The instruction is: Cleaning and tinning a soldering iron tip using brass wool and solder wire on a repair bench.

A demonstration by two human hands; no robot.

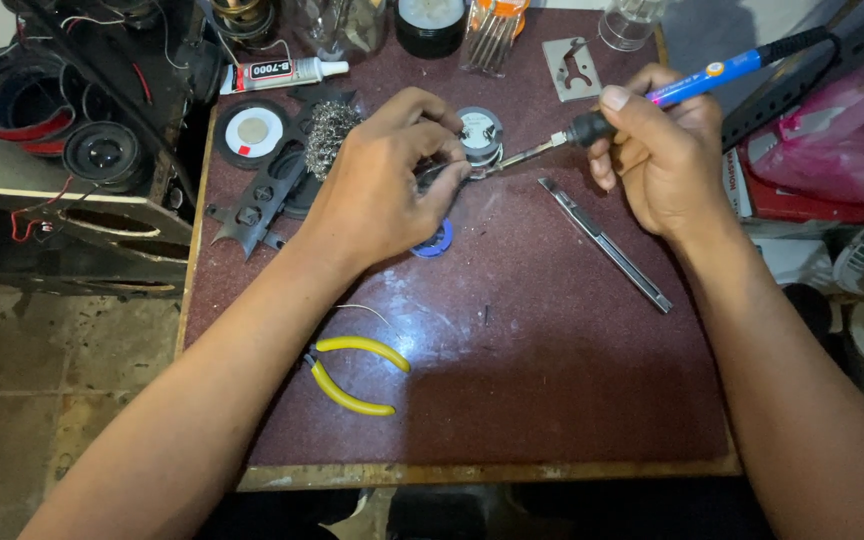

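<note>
My left hand (387,185) has its fingers curled tight around one small round silver speaker driver (479,135), pinching it just above the dark red tabletop (552,380). My right hand (657,150) grips one blue-handled soldering iron (697,85) like a pen, fingers clenched on its black collar, and its metal tip meets the driver's edge. Under my left hand one blue spool (437,240) peeks out. Just left of that hand sits one ball of steel wool (332,125) in a black stand. Near my right hand lies one slim grey utility knife (604,243), flat and diagonal. Nearer me, by my left forearm, I count one pair of yellow-handled cutters (357,372). At the far edge lies one white glue tube (282,72) and one flat grey metal plate (572,67).
</note>
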